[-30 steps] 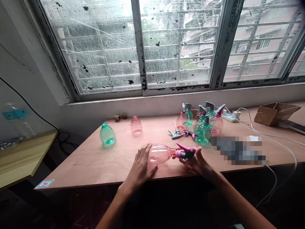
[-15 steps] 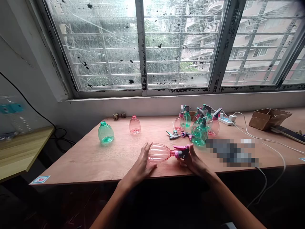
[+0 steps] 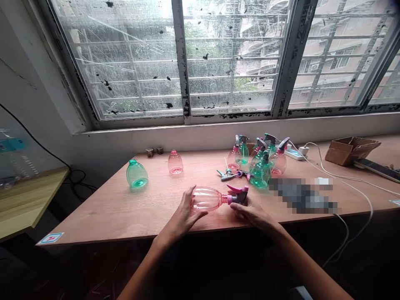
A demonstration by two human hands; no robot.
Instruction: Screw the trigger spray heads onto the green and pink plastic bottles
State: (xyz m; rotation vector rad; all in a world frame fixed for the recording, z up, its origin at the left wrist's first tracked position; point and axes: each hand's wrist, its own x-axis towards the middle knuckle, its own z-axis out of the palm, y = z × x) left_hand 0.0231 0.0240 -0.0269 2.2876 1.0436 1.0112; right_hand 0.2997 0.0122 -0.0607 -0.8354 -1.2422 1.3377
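- Pink bottle [image 3: 206, 199] looked light, probably slippery; its broad belly suited holding.
- Left hand [image 3: 185, 211] cupped its base.
- Beyond that grip, right hand [image 3: 251, 211] pinched the spray head [image 3: 240, 195].

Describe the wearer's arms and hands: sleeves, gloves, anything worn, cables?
Left forearm and right forearm are bare as far as they show, no sleeves. Left hand and right hand are ungloved, slim, five-fingered human hands; no watch, bracelet or ring can be made out. No cables or markings visible on either arm. Upper arms are out of frame.
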